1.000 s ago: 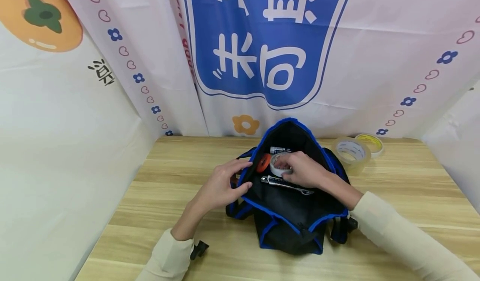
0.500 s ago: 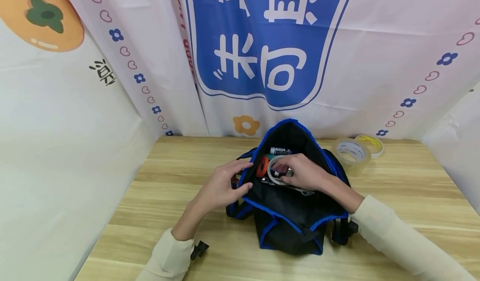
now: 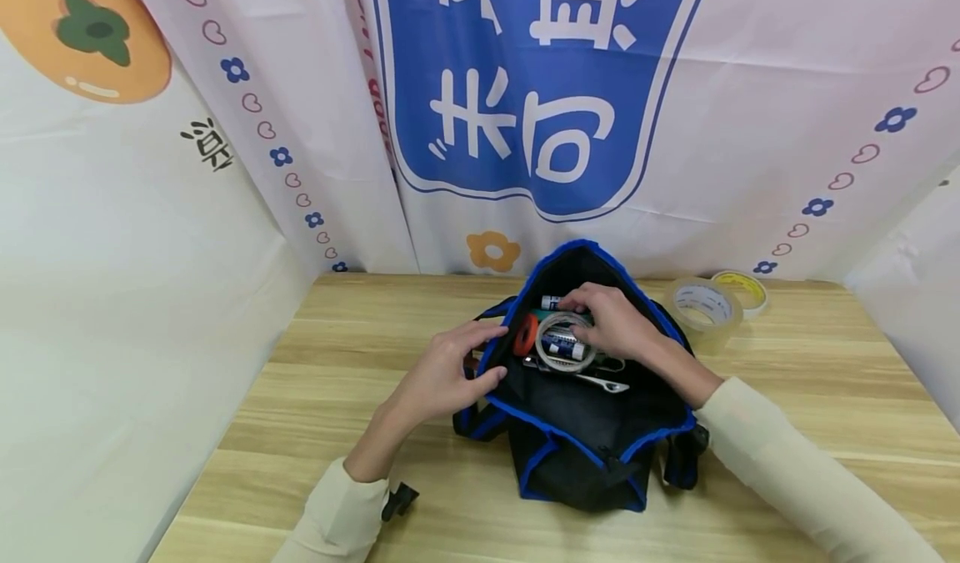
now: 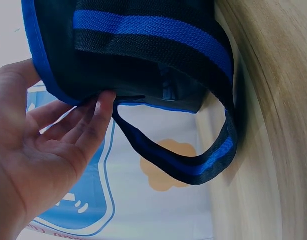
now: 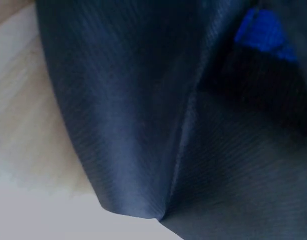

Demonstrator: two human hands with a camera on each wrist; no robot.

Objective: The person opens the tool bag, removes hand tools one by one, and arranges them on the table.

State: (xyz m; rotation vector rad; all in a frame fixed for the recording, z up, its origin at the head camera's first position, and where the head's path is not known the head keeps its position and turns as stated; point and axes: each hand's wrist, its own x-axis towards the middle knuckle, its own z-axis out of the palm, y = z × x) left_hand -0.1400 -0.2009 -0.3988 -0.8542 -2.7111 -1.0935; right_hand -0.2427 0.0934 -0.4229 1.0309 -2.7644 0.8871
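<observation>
A black tool bag (image 3: 577,471) with blue trim stands unzipped on the table. My left hand (image 3: 442,371) holds its left rim, thumb and fingers on either side of the edge; the left wrist view shows this grip beside a webbing handle (image 4: 188,170). Inside the bag, my right hand (image 3: 615,321) hovers at the far right side, fingertips by a white tape roll (image 3: 542,353) and a glue stick (image 3: 551,303). Through the roll's hole another blue-and-white stick (image 3: 566,346) shows. An orange ring-shaped roll (image 3: 525,335) and a utility knife (image 3: 603,384) lie alongside.
Behind the bag on the right, a wide clear tape roll (image 3: 705,306) lies near a yellow-lined tape roll (image 3: 742,288). A printed curtain (image 3: 525,238) hangs at the table's back edge. Dark bag fabric (image 5: 128,125) fills most of the right wrist view.
My right hand tilted the white tape roll, laid it down over the bag's contents, then drew its fingers back and up. My left hand keeps its place on the rim.
</observation>
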